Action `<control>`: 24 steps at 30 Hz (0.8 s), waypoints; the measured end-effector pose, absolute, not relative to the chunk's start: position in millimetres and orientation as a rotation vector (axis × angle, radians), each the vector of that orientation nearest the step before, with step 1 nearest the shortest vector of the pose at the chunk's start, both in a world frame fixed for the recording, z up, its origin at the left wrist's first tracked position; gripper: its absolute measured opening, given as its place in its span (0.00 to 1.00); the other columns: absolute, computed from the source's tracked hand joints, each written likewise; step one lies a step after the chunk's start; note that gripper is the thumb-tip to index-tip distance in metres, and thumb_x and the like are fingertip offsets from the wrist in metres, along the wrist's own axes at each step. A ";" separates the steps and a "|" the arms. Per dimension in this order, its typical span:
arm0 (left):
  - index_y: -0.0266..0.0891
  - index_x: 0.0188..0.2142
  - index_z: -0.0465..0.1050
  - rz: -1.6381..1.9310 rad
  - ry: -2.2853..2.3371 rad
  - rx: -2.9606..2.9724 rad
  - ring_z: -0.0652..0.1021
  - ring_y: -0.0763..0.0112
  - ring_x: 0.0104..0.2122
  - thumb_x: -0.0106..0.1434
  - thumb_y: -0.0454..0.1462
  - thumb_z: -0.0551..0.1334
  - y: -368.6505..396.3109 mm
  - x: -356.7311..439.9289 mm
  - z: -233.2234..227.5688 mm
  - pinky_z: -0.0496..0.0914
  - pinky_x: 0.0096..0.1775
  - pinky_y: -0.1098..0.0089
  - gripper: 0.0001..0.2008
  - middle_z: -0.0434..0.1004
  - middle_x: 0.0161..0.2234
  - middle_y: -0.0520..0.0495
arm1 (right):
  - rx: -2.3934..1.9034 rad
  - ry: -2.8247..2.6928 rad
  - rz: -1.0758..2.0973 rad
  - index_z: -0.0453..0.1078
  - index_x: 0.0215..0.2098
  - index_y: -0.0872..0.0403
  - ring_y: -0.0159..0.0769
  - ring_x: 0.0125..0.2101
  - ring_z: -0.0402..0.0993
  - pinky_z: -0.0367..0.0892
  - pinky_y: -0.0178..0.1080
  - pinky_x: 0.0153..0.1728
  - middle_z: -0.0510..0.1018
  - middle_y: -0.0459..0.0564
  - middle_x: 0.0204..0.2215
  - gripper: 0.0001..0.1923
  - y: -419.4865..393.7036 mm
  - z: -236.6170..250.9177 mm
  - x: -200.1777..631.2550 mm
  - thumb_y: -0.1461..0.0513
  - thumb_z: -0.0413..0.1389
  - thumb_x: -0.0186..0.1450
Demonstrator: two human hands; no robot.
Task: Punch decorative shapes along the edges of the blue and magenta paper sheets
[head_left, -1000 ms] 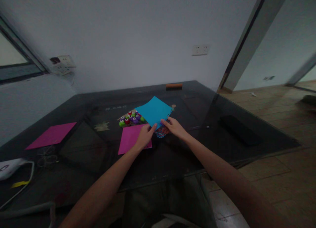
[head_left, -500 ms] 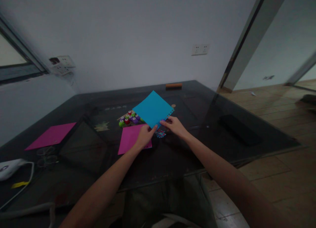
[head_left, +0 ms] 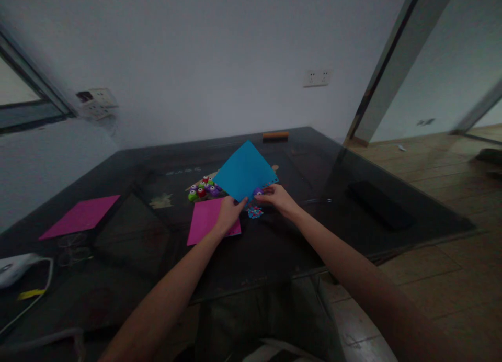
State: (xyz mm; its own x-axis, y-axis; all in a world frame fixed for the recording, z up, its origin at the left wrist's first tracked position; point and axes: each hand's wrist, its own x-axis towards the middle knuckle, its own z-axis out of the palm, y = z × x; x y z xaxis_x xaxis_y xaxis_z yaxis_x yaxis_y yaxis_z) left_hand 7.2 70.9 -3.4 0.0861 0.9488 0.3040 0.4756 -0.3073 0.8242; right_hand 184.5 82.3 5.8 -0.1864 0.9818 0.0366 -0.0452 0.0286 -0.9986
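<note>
A sheet of blue paper (head_left: 246, 168) is raised above the table, with a row of small cut-outs along its right lower edge. My left hand (head_left: 229, 214) pinches its lower corner between thumb and fingers. At that punched edge, my right hand (head_left: 280, 199) grips a small purple craft punch (head_left: 258, 192). A little heap of blue and red paper bits (head_left: 254, 212) lies on the table below. Partly under my left hand rests a pink sheet (head_left: 206, 218). Behind it stand several red, green and purple craft punches (head_left: 202, 191), partly hidden by the blue paper.
The dark glossy table (head_left: 274, 247) meets a white wall. Another pink sheet (head_left: 80, 215) lies at left, near a white device with a cable (head_left: 18, 268). A black oblong item (head_left: 378, 205) lies at right, and an orange-brown block (head_left: 275, 136) at the back.
The blue sheet has tilted and shifted slightly to the right. The purple punch at its edge now shows more clearly, and my right hand has moved slightly right.
</note>
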 end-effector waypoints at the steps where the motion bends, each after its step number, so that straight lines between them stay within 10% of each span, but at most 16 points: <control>1: 0.33 0.31 0.74 1.156 1.407 1.845 0.76 0.62 0.31 0.56 0.44 0.58 71.4 7.6 -4.0 0.67 0.34 0.67 0.15 0.79 0.31 0.42 | -1.066 -1.332 1.297 0.70 0.33 0.58 0.33 0.29 0.73 0.70 0.37 0.34 0.76 0.49 0.30 0.19 84.3 3.2 183.9 0.61 0.67 0.44; 24: 0.35 0.23 0.71 1.163 1.499 1.851 0.72 0.66 0.24 0.52 0.44 0.61 76.5 2.5 -10.9 0.63 0.29 0.69 0.13 0.75 0.23 0.45 | -1.291 -1.614 0.646 0.75 0.31 0.57 0.40 0.29 0.73 0.66 0.39 0.33 0.78 0.52 0.27 0.17 97.6 -16.0 183.2 0.58 0.66 0.44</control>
